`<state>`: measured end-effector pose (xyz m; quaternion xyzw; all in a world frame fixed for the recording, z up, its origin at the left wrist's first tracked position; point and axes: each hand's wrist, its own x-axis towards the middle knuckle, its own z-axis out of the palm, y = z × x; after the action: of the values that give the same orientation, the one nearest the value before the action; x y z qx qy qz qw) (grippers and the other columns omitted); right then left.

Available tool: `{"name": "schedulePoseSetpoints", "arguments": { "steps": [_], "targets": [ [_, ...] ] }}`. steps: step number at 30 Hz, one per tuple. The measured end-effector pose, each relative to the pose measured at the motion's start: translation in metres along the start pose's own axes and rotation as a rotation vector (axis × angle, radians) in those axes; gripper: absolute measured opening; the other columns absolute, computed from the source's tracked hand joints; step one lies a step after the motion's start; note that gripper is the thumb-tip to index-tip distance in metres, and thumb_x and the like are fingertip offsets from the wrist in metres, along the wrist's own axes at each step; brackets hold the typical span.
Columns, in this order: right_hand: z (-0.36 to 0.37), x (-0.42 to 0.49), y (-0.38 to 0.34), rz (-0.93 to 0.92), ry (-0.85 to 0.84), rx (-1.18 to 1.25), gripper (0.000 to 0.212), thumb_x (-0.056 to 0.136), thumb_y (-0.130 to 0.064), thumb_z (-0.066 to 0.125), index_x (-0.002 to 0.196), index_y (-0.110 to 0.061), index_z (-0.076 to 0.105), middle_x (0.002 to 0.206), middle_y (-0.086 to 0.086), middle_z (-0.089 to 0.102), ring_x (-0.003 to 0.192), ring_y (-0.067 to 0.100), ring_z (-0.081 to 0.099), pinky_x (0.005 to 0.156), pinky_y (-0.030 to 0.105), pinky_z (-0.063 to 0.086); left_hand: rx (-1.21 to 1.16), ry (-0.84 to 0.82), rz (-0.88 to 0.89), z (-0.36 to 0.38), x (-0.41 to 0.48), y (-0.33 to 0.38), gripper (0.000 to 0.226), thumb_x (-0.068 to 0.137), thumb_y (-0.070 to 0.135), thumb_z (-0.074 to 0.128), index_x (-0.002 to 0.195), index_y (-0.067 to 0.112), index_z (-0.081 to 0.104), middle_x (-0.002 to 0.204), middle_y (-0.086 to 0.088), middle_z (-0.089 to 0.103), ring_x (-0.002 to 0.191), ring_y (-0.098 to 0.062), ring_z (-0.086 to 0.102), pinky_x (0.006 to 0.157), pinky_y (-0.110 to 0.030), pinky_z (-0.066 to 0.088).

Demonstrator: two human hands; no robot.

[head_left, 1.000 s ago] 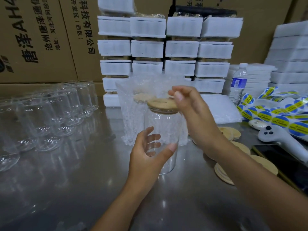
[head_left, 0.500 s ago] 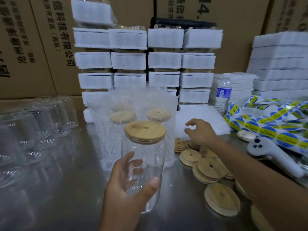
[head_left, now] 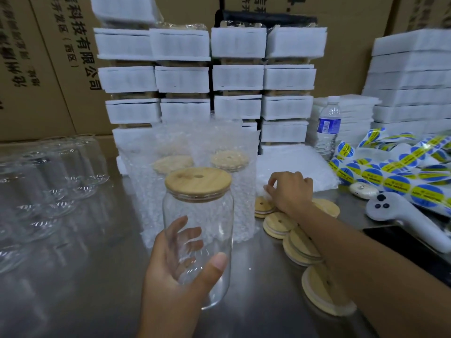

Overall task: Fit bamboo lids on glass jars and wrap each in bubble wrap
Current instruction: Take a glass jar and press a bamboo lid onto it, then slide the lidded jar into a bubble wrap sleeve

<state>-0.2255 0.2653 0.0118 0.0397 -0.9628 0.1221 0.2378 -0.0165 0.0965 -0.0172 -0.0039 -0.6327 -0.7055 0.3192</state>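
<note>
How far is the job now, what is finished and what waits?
Done: two wrapped jars stand behind, lids inside. In hand: the left hand holds a jar with its bamboo lid fitted; the right hand pinches the bubble wrap sheets. To do: many bare jars and loose lids.

My jar is clear, shiny glass. Its lid is smooth, pale wood. The desk is shiny grey metal.

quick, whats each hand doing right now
left hand: grips the glass jar, bamboo lid on it
right hand: fingers curled, pinching the corner of a bubble wrap sheet
</note>
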Motion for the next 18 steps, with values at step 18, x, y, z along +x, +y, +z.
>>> {"name": "schedulePoseSetpoints", "arguments": {
  "steps": [18],
  "targets": [
    [-0.163, -0.126, -0.02, -0.21, 0.017, 1.514, 0.018, 0.081, -0.034, 0.053, 0.08, -0.016, 0.054, 0.084, 0.007, 0.071, 0.081, 0.024, 0.069, 0.073, 0.029, 0.055, 0.04, 0.082, 0.05, -0.01, 0.003, 0.005, 0.071, 0.046, 0.055, 0.074, 0.11, 0.034, 0.055, 0.107, 0.003, 0.067, 0.093, -0.004, 0.067, 0.07, -0.019, 0.052]
  ]
}}
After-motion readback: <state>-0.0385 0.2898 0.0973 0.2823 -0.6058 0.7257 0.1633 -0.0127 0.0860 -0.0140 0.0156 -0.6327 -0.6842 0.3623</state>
